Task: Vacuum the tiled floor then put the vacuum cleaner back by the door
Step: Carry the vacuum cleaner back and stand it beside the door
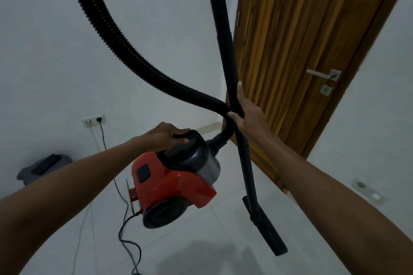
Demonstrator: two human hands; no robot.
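Left hand point(166, 135) grips the vacuum cleaner point(174, 176) handle; right hand point(248, 116) clasps its wand point(225, 51).

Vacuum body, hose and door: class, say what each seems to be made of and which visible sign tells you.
Vacuum body: likely moulded plastic, glossy red, with smooth faces that catch the light.
Hose: probably flexible plastic, matt black, ribbed all along its curve.
Door: looks like wood or wood veneer, brown, with streaky lengthwise grain; which of the two cannot be told.

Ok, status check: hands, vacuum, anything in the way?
Left hand grips vacuum cleaner by its top handle, lifted off the floor. Right hand holds wand. Power cord plugged in, trailing across tiles. Door ahead.
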